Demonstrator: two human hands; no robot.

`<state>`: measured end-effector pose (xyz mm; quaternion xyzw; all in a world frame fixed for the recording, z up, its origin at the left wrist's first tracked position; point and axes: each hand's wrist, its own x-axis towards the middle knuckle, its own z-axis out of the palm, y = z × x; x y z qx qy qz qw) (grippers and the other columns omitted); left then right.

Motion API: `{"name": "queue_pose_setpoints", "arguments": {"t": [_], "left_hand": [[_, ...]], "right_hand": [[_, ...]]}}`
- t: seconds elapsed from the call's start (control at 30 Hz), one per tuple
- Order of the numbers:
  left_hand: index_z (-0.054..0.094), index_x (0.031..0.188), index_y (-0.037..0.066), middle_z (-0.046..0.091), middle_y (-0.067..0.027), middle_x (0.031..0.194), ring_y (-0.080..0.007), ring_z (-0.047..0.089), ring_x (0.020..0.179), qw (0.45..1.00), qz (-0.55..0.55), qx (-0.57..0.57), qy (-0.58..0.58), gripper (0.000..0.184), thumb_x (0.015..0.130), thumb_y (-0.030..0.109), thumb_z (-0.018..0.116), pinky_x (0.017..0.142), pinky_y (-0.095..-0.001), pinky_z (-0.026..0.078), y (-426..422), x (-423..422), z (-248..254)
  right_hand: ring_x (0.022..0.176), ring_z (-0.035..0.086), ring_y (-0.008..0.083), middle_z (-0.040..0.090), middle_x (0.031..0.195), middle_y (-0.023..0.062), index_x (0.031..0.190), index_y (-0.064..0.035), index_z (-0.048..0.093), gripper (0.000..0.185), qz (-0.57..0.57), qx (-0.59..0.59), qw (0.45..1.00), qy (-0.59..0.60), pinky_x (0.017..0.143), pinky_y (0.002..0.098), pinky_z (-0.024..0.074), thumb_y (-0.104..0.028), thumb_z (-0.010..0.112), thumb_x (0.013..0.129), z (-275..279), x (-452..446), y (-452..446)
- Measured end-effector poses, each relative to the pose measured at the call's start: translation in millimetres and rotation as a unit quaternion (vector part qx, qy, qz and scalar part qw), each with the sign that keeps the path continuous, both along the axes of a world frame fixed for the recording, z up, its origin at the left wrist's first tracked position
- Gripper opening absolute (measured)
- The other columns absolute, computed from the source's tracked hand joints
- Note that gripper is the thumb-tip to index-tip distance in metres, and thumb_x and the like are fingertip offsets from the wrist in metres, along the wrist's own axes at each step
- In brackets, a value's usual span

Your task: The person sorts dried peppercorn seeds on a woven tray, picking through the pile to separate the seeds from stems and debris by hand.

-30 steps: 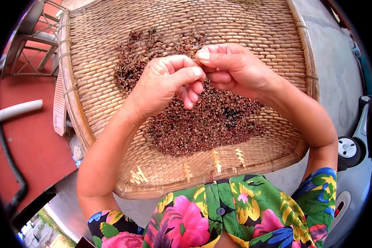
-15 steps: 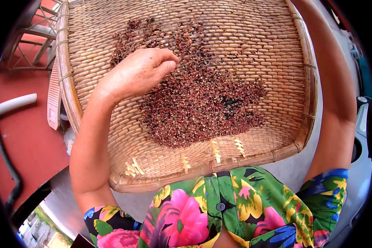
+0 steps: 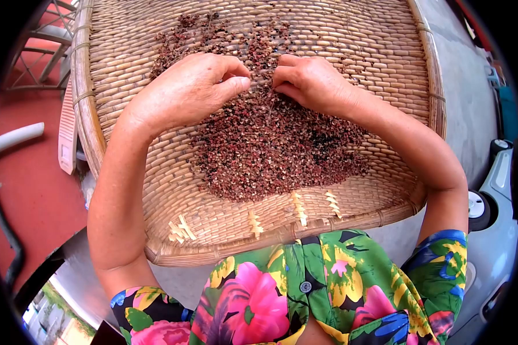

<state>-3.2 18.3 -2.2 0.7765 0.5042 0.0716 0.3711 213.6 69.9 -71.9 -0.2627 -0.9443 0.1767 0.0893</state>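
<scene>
A wide woven bamboo tray (image 3: 380, 34) lies in front of me. Spread over its middle is a heap of dried reddish-brown husks mixed with black seeds (image 3: 259, 155), which look like Sichuan peppercorns. My left hand (image 3: 195, 89) hovers over the heap's upper left part, thumb and fingers pinched together. Opposite it, my right hand (image 3: 313, 83) is closed in a pinch just above the husks. A thin line, perhaps a stem, shows under its fingertips. What either pinch holds is hidden or too small to name.
Pale woven strips (image 3: 300, 208) stick out along the tray's near edge. To the left are a white pipe (image 3: 14, 140), a black hose (image 3: 6, 224), a ridged plastic piece (image 3: 68, 132) and a metal frame (image 3: 46, 52). A grey wheeled object (image 3: 495, 190) stands at the right.
My right hand has come in from beyond the tray's far right edge to above the husks, near my left hand. The left hand has barely moved and stays pinched.
</scene>
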Motion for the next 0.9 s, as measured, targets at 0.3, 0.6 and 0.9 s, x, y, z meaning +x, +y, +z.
{"name": "queue_pose_setpoints", "arguments": {"t": [0.3, 0.6, 0.9], "left_hand": [[0.054, 0.107, -0.001, 0.059, -0.0066, 0.084, -0.0114, 0.056, 0.077, 0.997, -0.002, 0.051, -0.053, 0.029, 0.086, 0.018, 0.051, 0.067, -0.0255, 0.046, 2.2, 1.3, -13.3], [0.053, 0.107, 0.001, 0.059, -0.0049, 0.082, -0.0084, 0.057, 0.066, 0.911, 0.192, -0.151, -0.333, 0.027, 0.085, 0.017, 0.055, 0.055, -0.0192, 0.050, 0.4, 26.4, -15.1], [0.052, 0.095, 0.000, 0.057, -0.0070, 0.078, -0.0126, 0.060, 0.067, 0.828, 0.260, -0.223, -0.444, 0.017, 0.084, 0.011, 0.055, 0.058, -0.0228, 0.054, 2.4, 27.4, -9.1]], "right_hand": [[0.056, 0.053, 0.0057, 0.057, 0.063, -0.0002, 0.079, -0.0053, 0.059, 0.016, -0.153, -0.455, 0.875, 0.055, 0.051, 0.0207, 0.0438, -0.021, 0.059, 0.083, 39.8, -1.5, 4.3], [0.056, 0.050, 0.0046, 0.054, 0.060, -0.0013, 0.075, -0.0061, 0.059, 0.015, -0.136, -0.494, 0.854, 0.093, 0.050, 0.0193, 0.0416, -0.021, 0.060, 0.080, 60.1, -3.8, -2.8], [0.058, 0.052, 0.0051, 0.056, 0.064, -0.0016, 0.077, -0.0067, 0.059, 0.017, -0.154, -0.499, 0.843, 0.133, 0.051, 0.0180, 0.0401, -0.023, 0.058, 0.082, 64.9, -2.1, -1.0]]}}
